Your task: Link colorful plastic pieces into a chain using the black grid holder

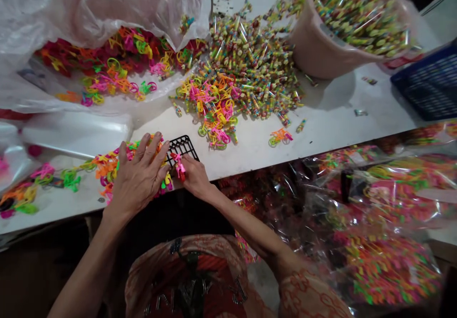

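My left hand [137, 180] lies spread and flat over a row of small bright plastic toys [107, 168], orange, green, pink and yellow, at the table's front edge. Just right of it, my right hand [194, 175] is closed, with pink and red plastic toy pieces [180, 168] at its fingertips. Under and behind these fingers is a black plastic grid [183, 145], partly hidden by both hands. The toys beneath my left palm are mostly covered.
Loose plastic toy bicycles [214, 106] and small candy-filled tubes [257, 65] are heaped behind. A pink tub [321, 46] of tubes and a blue basket [428, 82] stand right. A plastic bag [107, 4] spills toys at left. Filled bags [389, 261] lie below the table.
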A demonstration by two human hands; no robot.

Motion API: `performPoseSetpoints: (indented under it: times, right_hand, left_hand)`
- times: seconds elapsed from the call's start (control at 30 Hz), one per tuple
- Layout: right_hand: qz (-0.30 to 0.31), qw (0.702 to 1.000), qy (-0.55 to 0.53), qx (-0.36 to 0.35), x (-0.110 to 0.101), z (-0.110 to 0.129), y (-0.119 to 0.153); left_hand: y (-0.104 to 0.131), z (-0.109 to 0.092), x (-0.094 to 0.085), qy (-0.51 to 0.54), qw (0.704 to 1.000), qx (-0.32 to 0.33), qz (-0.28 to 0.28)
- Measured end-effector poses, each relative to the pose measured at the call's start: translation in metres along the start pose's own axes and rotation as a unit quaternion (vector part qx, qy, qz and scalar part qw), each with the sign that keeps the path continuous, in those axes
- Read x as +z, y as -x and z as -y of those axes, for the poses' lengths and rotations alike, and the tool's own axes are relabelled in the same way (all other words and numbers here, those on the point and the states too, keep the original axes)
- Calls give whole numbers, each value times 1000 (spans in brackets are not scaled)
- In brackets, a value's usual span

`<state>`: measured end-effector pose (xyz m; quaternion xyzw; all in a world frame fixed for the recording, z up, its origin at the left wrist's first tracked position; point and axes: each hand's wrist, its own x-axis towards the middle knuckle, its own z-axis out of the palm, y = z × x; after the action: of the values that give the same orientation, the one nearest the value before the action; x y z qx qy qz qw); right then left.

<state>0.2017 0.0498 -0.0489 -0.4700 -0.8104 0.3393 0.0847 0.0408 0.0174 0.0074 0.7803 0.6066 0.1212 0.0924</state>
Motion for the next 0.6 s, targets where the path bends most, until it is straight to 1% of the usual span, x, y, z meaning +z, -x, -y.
performPoseSetpoints:
  times: [0.1, 0.17, 0.23, 0.3, 0.33, 0.4, 0.43, 0.47, 0.5, 0.53, 0.6]
  right_hand:
    - [46, 997, 61, -19, -1, 9, -2]
    - [65, 993, 90, -26, 1, 17, -5]
    - [64, 994, 80, -27, 2, 21, -7]
    - [48, 998, 31, -41, -6, 13, -5]
    - [28, 999, 7, -41, -14, 4, -3]
    - [-43, 999, -11, -6, -40, -22, 4]
    - [-106, 993, -2, 45, -56, -38, 8]
    - [-155, 983, 15, 92, -71, -54, 10]
    - [-182, 974, 32, 132, -85, -69, 12]
    - [-184, 965, 51, 178, -97, -82, 12]
    - [-166, 958, 71, 221, -109, -99, 8]
  left_hand:
    - [-1, 0, 1, 9, 1000, 0, -3]
    - [-1, 1, 1, 0, 1000, 3, -5]
    - [-1, 2, 1, -14, 1000, 11, -11]
    - [1, 5, 1, -21, 999, 23, -19]
    - [2, 6, 1, -21, 999, 31, -23]
    - [5, 9, 2, -15, 998, 47, -30]
    - [6, 10, 2, -11, 998, 55, -34]
    - [7, 10, 3, -6, 997, 62, -37]
    - [7, 10, 4, -1, 997, 68, -40]
    - [7, 10, 5, 2, 996, 73, -44]
    - [6, 8, 6, 3, 996, 81, -49]
